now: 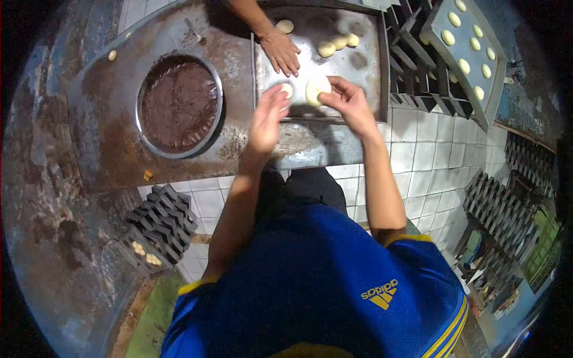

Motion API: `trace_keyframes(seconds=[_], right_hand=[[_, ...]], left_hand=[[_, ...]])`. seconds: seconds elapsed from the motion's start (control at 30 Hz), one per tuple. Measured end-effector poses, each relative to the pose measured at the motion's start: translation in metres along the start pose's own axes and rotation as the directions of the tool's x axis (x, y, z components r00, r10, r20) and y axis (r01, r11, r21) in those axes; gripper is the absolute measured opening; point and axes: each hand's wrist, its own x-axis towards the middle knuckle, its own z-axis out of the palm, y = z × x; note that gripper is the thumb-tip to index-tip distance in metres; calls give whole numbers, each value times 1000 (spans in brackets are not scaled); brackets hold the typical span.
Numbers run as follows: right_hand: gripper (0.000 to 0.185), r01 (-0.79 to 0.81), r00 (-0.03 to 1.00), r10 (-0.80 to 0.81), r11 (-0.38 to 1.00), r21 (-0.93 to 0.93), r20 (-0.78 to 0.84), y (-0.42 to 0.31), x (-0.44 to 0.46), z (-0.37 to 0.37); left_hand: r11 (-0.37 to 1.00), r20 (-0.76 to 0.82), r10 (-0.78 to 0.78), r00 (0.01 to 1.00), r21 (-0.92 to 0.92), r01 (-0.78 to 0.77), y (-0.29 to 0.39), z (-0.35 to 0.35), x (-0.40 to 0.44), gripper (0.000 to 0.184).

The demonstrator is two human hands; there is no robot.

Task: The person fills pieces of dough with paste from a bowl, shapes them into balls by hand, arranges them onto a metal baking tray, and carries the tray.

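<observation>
Over the near part of a metal tray (382,71), my right hand (352,107) pinches a flattened pale dough piece (314,92) between thumb and fingers. To its left, my left hand (270,116) has a small dough piece (287,90) at its fingertips, with the fingers close together and slightly blurred. A co-worker's hand (280,52) lies flat on the tray just beyond my hands. Several dough balls (339,43) sit in a row at the tray's far right, and a single ball (285,26) rests at its far left.
A round pan with dark brown filling (179,104) stands on the worktable (239,149), left of the tray. Racks hold a tray of dough balls (465,48) at the upper right and another stack (161,221) at the lower left. A small utensil (196,32) lies beyond the pan.
</observation>
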Motion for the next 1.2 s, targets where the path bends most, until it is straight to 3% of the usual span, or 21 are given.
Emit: trace_keyframes(seconds=[0.1,0.13,0.2,0.27,0.3,0.33,0.37,0.4,0.47,0.53,0.73,0.8,0.83,0.87,0.9,0.97,1.0,1.07,1.1,1.13,1.2], right_hand=[[41,107,986,-129,976,-190,-105,-13,-27,83],[40,137,973,-187,940,-313,-135,-20,-31,105],[41,170,977,-196,956,-240,-89,-23,-32,140],[39,276,961,-276,961,9,-16,-35,-37,177],[34,345,937,-350,928,-139,-8,-31,-32,193],[29,333,926,-358,925,-183,-124,-31,-31,220],[26,348,906,-377,922,-169,-193,-33,-29,244],[24,365,882,-394,918,-154,-259,-38,-27,264],[22,387,867,-383,920,-53,-318,-44,-20,291],[20,395,889,-379,919,10,-258,-45,-17,303],[26,347,924,-351,937,-52,-154,-56,-19,339],[30,174,985,-172,967,-186,25,-74,-33,345],[32,168,984,-158,977,-130,86,-81,-41,350],[32,157,986,-147,979,-132,81,-83,-46,355],[32,219,971,-186,943,-251,151,-83,-52,358],[42,325,944,-209,732,-599,257,-77,-51,356],[42,313,947,-198,736,-600,252,-67,-46,349],[53,-12,1000,-1,825,-565,-23,-26,-31,329],[57,-205,979,159,779,-593,-128,-5,-24,315],[62,-391,920,310,701,-597,-238,25,-19,295],[55,-132,991,33,188,-973,-128,164,-23,227]], left_hand=[[989,-1,57,998,134,-56,37,6,0,49],[969,-55,190,980,169,-178,40,0,3,52],[974,-200,209,957,133,-185,58,-19,-5,55],[967,-247,254,935,85,-240,74,-40,-14,57],[938,-240,346,907,94,-333,79,-52,-17,59],[900,-232,437,869,102,-425,83,-64,-20,62],[910,-140,414,900,82,-406,90,-81,-26,64],[917,-317,297,901,-169,-361,107,-78,-34,57],[826,-49,392,919,-421,-375,104,-120,-34,47],[880,0,384,923,-302,-366,127,-141,-50,31],[892,-144,387,911,-191,-410,116,-202,-58,33],[832,-96,234,968,-495,-250,124,-214,-66,39],[898,-119,137,983,-405,-174,131,-209,-68,48],[887,3,308,951,-363,-286,102,-221,-63,33],[916,166,368,915,-235,-325,78,-232,-57,31],[841,207,535,819,-39,-540,52,-233,-67,45],[771,224,611,759,51,-635,38,-233,-72,56],[851,310,421,853,190,-489,47,-247,-75,53],[804,303,483,821,218,-554,41,-257,-75,50],[806,306,479,823,219,-550,42,-265,-76,50],[865,168,241,956,409,-290,43,-282,-85,50]])
